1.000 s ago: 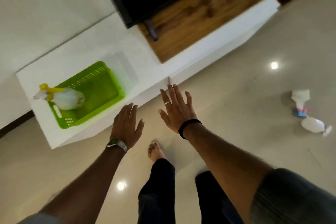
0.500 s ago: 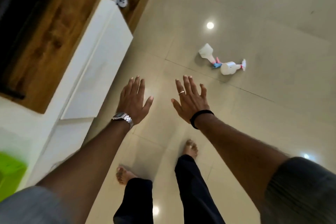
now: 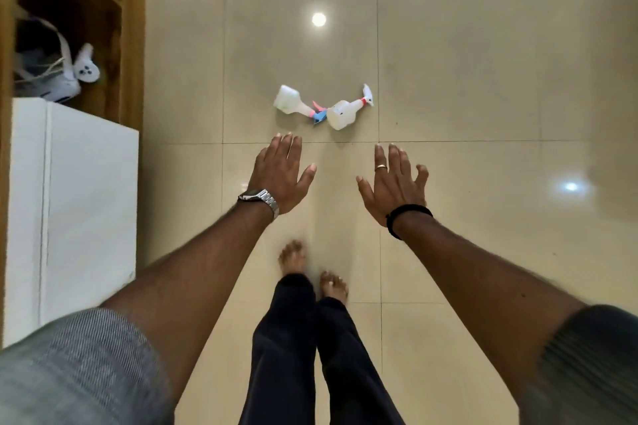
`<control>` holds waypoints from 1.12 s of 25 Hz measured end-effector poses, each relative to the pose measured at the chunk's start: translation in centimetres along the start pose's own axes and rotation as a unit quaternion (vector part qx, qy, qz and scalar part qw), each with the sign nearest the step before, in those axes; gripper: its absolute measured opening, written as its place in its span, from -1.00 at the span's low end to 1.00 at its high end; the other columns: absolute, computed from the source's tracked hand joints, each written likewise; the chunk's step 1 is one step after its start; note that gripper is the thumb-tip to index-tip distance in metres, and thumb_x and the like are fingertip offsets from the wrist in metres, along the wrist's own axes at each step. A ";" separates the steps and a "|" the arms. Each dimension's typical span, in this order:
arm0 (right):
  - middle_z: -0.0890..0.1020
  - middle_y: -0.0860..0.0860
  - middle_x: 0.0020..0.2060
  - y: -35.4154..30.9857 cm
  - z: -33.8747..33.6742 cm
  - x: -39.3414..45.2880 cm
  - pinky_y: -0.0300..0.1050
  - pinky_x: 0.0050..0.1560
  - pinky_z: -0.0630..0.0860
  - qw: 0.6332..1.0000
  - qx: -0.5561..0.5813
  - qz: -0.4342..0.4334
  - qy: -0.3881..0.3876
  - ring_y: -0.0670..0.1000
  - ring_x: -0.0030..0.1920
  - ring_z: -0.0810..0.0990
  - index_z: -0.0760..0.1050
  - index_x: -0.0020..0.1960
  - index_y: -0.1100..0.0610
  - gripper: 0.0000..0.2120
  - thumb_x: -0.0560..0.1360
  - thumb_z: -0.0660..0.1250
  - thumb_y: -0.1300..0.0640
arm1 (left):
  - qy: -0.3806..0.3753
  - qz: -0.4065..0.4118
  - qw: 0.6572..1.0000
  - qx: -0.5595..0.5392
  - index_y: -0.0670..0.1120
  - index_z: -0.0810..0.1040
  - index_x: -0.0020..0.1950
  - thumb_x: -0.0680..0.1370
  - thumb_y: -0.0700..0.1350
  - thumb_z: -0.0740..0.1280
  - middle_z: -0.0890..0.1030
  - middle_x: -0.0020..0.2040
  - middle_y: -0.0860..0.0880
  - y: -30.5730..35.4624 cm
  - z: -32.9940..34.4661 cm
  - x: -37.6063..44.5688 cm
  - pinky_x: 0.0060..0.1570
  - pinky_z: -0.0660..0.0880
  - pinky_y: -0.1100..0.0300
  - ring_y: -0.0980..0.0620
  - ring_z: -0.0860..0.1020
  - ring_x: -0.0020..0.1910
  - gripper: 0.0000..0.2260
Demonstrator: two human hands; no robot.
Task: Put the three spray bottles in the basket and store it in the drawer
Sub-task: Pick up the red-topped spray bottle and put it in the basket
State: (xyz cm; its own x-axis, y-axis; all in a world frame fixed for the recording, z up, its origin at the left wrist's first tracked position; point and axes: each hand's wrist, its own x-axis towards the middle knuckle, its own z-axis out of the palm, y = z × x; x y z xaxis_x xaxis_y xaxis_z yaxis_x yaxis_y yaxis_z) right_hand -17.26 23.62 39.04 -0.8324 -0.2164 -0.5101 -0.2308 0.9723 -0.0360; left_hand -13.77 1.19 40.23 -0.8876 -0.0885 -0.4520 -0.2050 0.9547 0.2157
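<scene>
Two white spray bottles lie on the tiled floor ahead of me. The left bottle (image 3: 291,101) has a blue and pink trigger pointing right. The right bottle (image 3: 342,113) has a white and red nozzle pointing up and right. They lie close together, nearly touching. My left hand (image 3: 281,177) is stretched out, fingers apart and empty, just short of the left bottle. My right hand (image 3: 393,181) is also spread and empty, below and right of the right bottle. The green basket and the third bottle are out of view.
A white cabinet (image 3: 86,210) stands along the left edge. Behind it, a wooden shelf unit (image 3: 114,28) holds white controllers (image 3: 84,69) and cables. My bare feet (image 3: 312,269) stand on the glossy beige floor tiles (image 3: 483,79).
My view has turned away from the cabinet with the green basket and now faces the two bottles on the floor. Both hands have stayed spread and empty, and are nearer to the bottles.
</scene>
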 end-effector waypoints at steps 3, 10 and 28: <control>0.10 0.11 0.61 1.6 -1.1 2.2 0.27 0.47 0.08 0.999 0.028 0.035 -0.013 0.11 0.60 0.08 -0.05 0.64 0.08 -0.32 0.64 -0.06 -0.22 | -0.020 0.027 0.999 0.027 -0.13 0.12 0.62 0.66 0.15 0.09 0.17 0.64 -0.12 1.5 -0.7 3.8 0.56 0.10 -0.06 -0.14 0.08 0.64 -0.40; 0.15 0.09 0.59 2.9 -3.5 14.4 0.26 0.45 0.11 0.993 0.078 0.082 -0.020 0.09 0.58 0.13 0.02 0.63 0.10 -0.33 0.64 -0.06 -0.23 | -0.049 0.057 0.996 0.042 -0.15 0.23 0.55 0.64 0.15 0.12 0.37 0.51 -0.14 0.6 -2.1 18.5 0.39 0.36 -0.07 -0.14 0.33 0.50 -0.44; 0.50 0.13 0.35 -1.8 17.6 45.8 0.10 0.24 0.47 0.816 0.415 0.346 -0.206 0.20 0.27 0.53 0.29 0.48 0.15 -0.33 0.58 -0.01 -0.30 | -0.272 -0.013 0.958 -0.087 -0.14 0.02 0.64 0.69 0.12 0.02 0.25 0.59 -0.22 -2.4 18.9 47.5 0.51 0.23 -0.14 -0.25 0.27 0.55 -0.41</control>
State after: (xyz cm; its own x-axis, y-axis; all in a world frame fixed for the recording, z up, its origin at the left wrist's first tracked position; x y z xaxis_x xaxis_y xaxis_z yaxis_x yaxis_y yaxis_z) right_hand -46.12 13.46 0.59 -0.3385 0.2905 -0.8950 0.7861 0.6101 -0.0993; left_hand -47.59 0.04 1.88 -0.5447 0.0950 -0.8332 -0.3317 0.8881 0.3181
